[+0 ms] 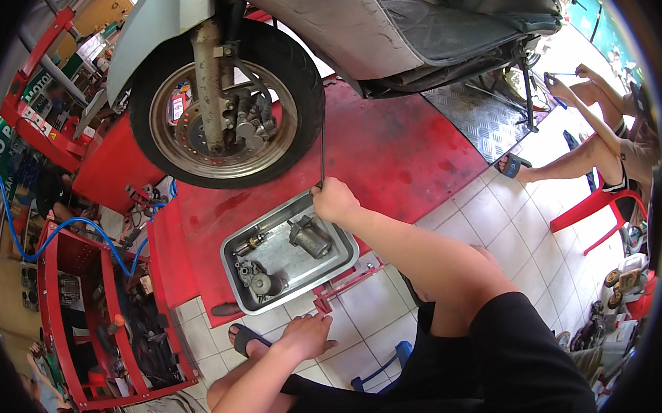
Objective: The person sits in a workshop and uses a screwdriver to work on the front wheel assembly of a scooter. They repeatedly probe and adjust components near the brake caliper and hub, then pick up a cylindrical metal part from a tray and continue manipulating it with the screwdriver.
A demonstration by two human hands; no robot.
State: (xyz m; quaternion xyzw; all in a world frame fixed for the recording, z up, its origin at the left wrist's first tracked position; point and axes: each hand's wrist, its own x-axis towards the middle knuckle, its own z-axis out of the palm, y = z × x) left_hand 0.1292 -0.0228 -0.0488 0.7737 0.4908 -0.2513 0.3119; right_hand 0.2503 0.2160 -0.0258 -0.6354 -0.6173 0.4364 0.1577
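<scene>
beside the front tyre point(312, 106), the right hand point(336, 201) grips a slim rod point(323, 154), best kept steady; the left hand point(309, 337) hangs apart, loosely open.

A loose black sleeve point(527, 355) is worn on the right arm point(411, 243), its plain hem set near the elbow. The right hand point(336, 201) is left bare, as are the left forearm point(260, 384) and left hand point(307, 337). The lap is covered by black cloth point(366, 410); where shirt and legwear are divided cannot be made out. The left foot is shod in a dark grey, open-toed sandal point(247, 339), crossed by a broad strap, with the toes exposed.
</scene>
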